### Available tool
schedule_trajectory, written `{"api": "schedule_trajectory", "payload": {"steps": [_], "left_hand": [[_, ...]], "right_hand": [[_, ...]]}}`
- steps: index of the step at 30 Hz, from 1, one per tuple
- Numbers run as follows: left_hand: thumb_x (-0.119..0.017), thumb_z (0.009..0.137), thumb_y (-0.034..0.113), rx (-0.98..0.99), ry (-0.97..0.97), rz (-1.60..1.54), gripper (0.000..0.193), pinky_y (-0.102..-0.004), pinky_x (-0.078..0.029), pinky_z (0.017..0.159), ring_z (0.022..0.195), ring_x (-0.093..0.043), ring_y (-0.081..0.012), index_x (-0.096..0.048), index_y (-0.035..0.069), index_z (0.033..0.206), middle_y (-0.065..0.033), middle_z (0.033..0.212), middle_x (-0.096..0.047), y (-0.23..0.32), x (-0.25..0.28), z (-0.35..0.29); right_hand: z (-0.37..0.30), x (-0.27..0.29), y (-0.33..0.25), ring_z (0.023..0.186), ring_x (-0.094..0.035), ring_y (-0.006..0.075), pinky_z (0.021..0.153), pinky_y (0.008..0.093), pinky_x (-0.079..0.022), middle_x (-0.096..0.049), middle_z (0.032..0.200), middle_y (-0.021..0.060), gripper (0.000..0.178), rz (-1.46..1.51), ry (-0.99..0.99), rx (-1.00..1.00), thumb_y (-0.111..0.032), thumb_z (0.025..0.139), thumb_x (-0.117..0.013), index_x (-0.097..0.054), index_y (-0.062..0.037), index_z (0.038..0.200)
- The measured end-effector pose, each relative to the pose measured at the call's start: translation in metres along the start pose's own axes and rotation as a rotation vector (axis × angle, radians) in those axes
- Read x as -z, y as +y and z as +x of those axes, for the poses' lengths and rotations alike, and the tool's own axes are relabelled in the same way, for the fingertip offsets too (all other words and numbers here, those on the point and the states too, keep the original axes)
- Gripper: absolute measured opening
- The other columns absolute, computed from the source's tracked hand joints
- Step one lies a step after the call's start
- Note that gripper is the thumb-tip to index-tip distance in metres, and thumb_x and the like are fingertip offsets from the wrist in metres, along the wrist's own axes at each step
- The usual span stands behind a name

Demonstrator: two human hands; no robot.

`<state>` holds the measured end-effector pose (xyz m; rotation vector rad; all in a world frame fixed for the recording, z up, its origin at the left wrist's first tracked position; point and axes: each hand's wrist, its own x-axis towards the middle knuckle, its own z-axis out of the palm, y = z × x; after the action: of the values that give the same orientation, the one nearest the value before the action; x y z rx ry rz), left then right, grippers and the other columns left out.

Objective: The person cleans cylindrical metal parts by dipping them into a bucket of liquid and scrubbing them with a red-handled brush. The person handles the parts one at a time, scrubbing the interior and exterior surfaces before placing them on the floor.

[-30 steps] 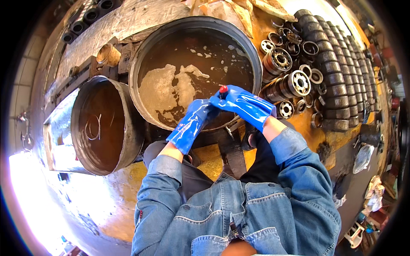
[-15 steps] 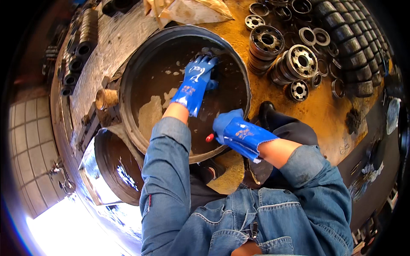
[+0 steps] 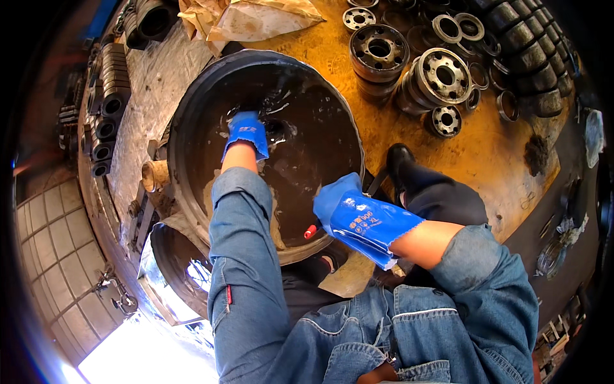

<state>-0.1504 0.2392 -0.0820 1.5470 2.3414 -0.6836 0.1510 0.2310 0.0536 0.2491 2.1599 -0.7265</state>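
Hands: two, both in glossy blue rubber gauntlets with pale printing.

Left hand (image 3: 244,128): sunk in brown, murky water (image 3: 307,153) past the fingers; only the back of the glove and the cuff show. Cannot tell whether it is open or gripping.

Right hand (image 3: 338,200): fist closed round a slim tool with a bright red end (image 3: 311,232), just over the near right rim of a large, round, dark metal tub (image 3: 181,153).

Vessels: two — the tub, and a smaller grey metal drum (image 3: 192,230) beside it at lower left.

Pale metal discs pierced with holes (image 3: 430,72): four faces visible, on the ochre-stained flat surface (image 3: 486,179). Plain rings lie among them; overlap spoils the count. Dark ribbed cylinders (image 3: 521,45) in rows at upper right, too many to number. Short tan cylinder (image 3: 155,175): one, by the tub's left side. Crumpled brown paper (image 3: 265,20) beyond the far rim.

Tool's look: one small red stub, rounded, pointing down-left out of the fist, dark next to the glove — remainder hidden. Water around the left wrist is rippled, with glints; a tan scum patch lies along the near side.
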Motion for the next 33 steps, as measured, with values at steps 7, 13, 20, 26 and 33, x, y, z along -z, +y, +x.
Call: {"api": "schedule_trajectory", "payload": {"steps": [7, 13, 20, 26, 33], "left_hand": [[-0.070, 0.084, 0.016, 0.034, -0.012, -0.111, 0.029, -0.0477, -0.057, 0.097, 0.114, -0.069, -0.0426, -0.077, 0.007, 0.110, -0.0234, 0.115, -0.073, -0.047, -0.050, -0.044], [-0.062, 0.090, 0.015, 0.096, 0.012, -0.038, 0.026, -0.0454, -0.058, 0.095, 0.111, -0.071, -0.0389, -0.077, 0.004, 0.108, -0.0242, 0.116, -0.073, -0.081, -0.073, -0.047], [-0.069, 0.084, 0.023, 0.050, 0.123, -0.474, 0.042, -0.0438, -0.056, 0.099, 0.113, -0.069, -0.0407, -0.073, 0.005, 0.122, -0.0230, 0.121, -0.073, -0.166, -0.114, -0.015], [-0.071, 0.089, 0.028, 0.083, -0.117, -0.030, 0.046, -0.0441, -0.054, 0.105, 0.125, -0.064, -0.0399, -0.072, 0.003, 0.127, -0.0221, 0.132, -0.069, -0.084, -0.070, 0.032], [-0.065, 0.092, 0.017, 0.297, -0.116, -0.414, 0.024, -0.0436, -0.061, 0.090, 0.106, -0.074, -0.0371, -0.078, 0.001, 0.104, -0.0220, 0.115, -0.076, -0.122, -0.084, 0.000]], "right_hand": [[0.003, -0.003, 0.000, 0.100, -0.073, 0.0201, 0.075, 0.0507, -0.043, -0.078, 0.109, -0.0023, 0.029, -0.006, 0.015, -0.020, -0.024, 0.089, -0.078, -0.081, -0.0204, 0.117], [0.007, -0.003, -0.006, 0.095, -0.073, 0.0197, 0.073, 0.0494, -0.042, -0.077, 0.104, -0.0025, 0.027, -0.019, 0.020, -0.009, -0.023, 0.088, -0.078, -0.082, -0.0205, 0.114], [0.016, -0.008, -0.011, 0.092, -0.072, 0.0207, 0.069, 0.0479, -0.041, -0.076, 0.102, -0.0019, 0.027, -0.044, 0.027, -0.065, -0.022, 0.086, -0.080, -0.082, -0.0180, 0.112], [0.024, -0.013, 0.007, 0.085, -0.071, 0.0200, 0.064, 0.0475, -0.038, -0.076, 0.092, -0.0025, 0.022, 0.018, 0.073, -0.147, -0.020, 0.083, -0.080, -0.084, -0.0188, 0.104], [0.021, -0.008, -0.006, 0.085, -0.071, 0.0188, 0.065, 0.0464, -0.039, -0.076, 0.088, -0.0015, 0.020, -0.003, 0.074, -0.073, -0.019, 0.081, -0.080, -0.084, -0.0190, 0.100]]}}
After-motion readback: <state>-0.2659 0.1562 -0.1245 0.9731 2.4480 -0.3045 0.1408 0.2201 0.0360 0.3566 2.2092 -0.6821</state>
